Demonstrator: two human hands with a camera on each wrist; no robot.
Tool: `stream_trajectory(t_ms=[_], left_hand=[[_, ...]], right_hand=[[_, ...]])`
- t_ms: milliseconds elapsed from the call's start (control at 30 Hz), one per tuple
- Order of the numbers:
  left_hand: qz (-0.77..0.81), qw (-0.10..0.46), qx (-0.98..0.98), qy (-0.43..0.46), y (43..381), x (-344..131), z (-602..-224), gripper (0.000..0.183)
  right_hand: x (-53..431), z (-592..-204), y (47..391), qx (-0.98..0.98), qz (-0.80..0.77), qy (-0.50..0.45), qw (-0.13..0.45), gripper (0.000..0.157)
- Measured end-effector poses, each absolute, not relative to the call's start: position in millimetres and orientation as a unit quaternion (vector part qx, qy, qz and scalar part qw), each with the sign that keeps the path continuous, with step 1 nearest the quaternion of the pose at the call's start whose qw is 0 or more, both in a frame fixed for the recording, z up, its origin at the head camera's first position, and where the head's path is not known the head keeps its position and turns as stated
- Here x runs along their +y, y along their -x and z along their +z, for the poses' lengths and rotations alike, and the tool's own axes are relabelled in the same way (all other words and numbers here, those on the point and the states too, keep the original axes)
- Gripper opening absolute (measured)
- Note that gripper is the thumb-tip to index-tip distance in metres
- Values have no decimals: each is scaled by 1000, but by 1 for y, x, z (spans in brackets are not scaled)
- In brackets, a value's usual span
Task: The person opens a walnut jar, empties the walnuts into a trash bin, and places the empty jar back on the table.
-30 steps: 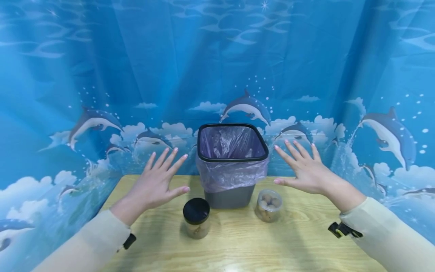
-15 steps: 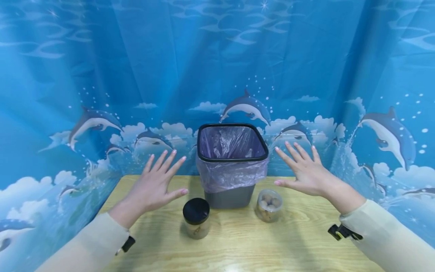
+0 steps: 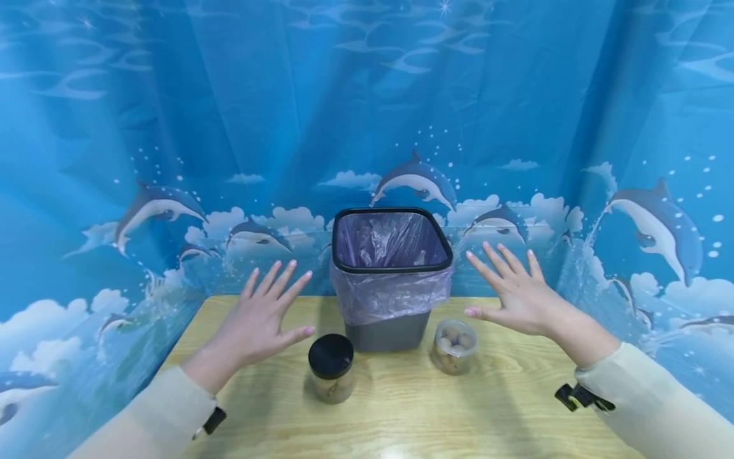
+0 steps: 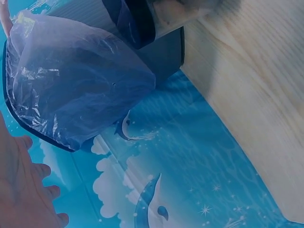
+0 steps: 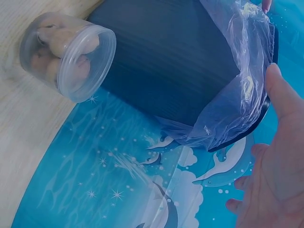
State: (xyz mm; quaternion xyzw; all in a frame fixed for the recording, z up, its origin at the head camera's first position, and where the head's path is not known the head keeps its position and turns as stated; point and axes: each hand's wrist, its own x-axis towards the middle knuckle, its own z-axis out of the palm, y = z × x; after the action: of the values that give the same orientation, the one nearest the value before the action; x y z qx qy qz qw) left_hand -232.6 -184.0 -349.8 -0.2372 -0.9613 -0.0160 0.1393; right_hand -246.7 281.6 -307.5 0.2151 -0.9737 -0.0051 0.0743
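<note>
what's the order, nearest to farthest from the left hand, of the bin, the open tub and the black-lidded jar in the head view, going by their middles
1. Black-lidded jar: just right of the left hand
2. Bin: at the centre, set farther back
3. Open tub: farther right, past the centre

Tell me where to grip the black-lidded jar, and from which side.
Wrap the jar below its lid, probably with the left hand from the left: it stands upright, its body is round, and the bin stands behind its right.
</note>
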Motion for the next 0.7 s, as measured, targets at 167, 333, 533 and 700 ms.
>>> stream_trajectory(t_ms=[167, 333, 533, 700], left_hand=[[-15, 140, -960, 241, 231, -184, -357, 93], [-19, 138, -960, 242, 229, -183, -362, 93], [-28, 142, -960, 241, 227, -183, -366, 93], [-46, 141, -958, 247, 225, -183, -370, 91]], right_hand=[[282, -310, 244, -973, 0, -216, 76, 99], [283, -313, 242, -972, 5, -219, 80, 99], [282, -316, 240, -973, 13, -218, 78, 98], [282, -318, 239, -974, 24, -216, 69, 98]])
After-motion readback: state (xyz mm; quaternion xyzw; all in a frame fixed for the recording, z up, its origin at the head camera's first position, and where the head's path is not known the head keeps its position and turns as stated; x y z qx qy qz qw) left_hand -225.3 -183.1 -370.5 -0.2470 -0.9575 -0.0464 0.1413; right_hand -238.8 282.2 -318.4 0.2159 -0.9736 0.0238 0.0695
